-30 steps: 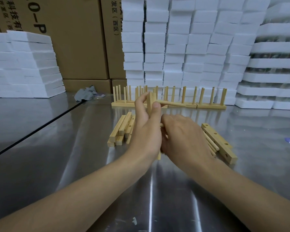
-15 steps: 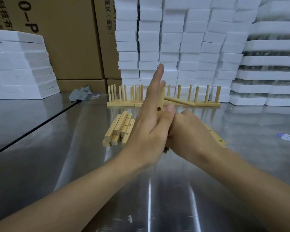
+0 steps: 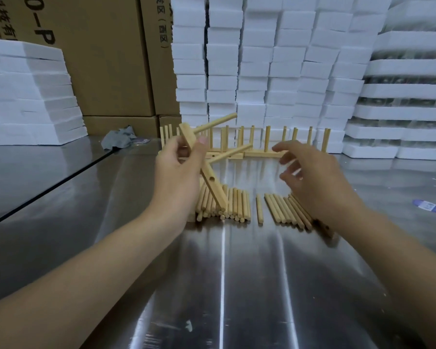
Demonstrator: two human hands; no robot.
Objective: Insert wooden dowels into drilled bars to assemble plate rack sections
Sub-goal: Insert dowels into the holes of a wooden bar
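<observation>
My left hand (image 3: 178,170) grips a drilled wooden bar (image 3: 210,180), tilted, its lower end down among the loose dowels. Two dowels stick out of the bar to the upper right: one at its top end (image 3: 218,122) and one at mid-length (image 3: 230,152). An empty hole shows lower on the bar. My right hand (image 3: 310,177) hovers to the right with fingers spread and holds nothing. Loose dowels lie in two heaps on the steel table, one under the bar (image 3: 233,205) and one by my right wrist (image 3: 286,209).
Finished rack sections (image 3: 275,144) with upright dowels stand in a row behind the hands. Another drilled bar (image 3: 325,226) lies under my right wrist. White foam blocks (image 3: 262,59) and cardboard boxes (image 3: 106,59) line the back. A grey rag (image 3: 118,141) lies at the left.
My right hand has let go and drawn away to the right, open. The left hand now grips the bar tilted, with two dowels set in it. The loose dowels are now uncovered.
</observation>
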